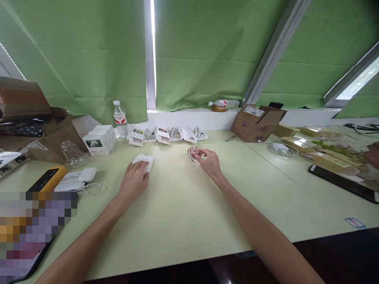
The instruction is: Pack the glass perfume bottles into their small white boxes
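Note:
My left hand (135, 177) is curled over a small white box or tray (147, 159) lying on the table, its fingers on the top and side. To the right, my right hand (211, 162) pinches a small coil of shiny, silvery cord or wire (191, 154) with a gold-coloured bit at its top. Fingers hide part of the coil, so its exact kind is unclear. Beyond both hands, opened white boxes (136, 136) stand in a row, with silvery coiled pieces (148, 134) in white trays beside them.
Closed white boxes (100, 140) and a water bottle (120, 120) stand back left. Nearer are a yellow-and-black device (47, 179) and a white charger-like item (75, 179). At right are a cardboard box (251, 124), a clear coil (282, 150), a black slab (340, 183) and another person's hand (372, 156).

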Demonstrator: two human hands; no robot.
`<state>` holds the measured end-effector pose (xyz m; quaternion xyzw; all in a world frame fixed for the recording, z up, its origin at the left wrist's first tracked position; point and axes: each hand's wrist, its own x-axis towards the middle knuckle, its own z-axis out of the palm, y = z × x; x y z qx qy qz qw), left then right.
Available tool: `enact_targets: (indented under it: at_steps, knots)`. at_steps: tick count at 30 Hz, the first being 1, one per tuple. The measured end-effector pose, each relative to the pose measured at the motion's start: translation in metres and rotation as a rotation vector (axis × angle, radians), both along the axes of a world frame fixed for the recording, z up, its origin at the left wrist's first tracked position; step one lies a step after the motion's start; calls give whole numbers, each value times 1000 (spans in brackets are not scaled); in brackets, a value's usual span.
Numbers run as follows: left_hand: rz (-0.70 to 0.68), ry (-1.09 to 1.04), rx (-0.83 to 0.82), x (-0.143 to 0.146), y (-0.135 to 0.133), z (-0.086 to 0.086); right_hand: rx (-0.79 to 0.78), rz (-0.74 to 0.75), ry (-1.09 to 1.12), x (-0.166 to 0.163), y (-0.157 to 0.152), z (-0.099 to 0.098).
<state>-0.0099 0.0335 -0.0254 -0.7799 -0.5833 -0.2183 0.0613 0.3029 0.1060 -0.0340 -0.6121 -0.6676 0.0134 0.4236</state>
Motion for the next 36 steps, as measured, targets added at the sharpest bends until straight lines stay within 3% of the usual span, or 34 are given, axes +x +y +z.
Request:
enact_targets:
  at_steps: [13, 26, 31, 36]
  knots:
    - [26, 167, 80, -4, 0, -3, -41, 180, 0, -20, -13, 8]
    - [74, 132, 83, -4, -1, -16, -42, 356, -67, -38, -31, 17]
    - [-6, 86, 92, 4, 0, -14, -73, 421, -50, -39, -34, 15]
    - [-140, -123, 12, 14, -4, -7, -88, 514, -22, -42, -36, 14]
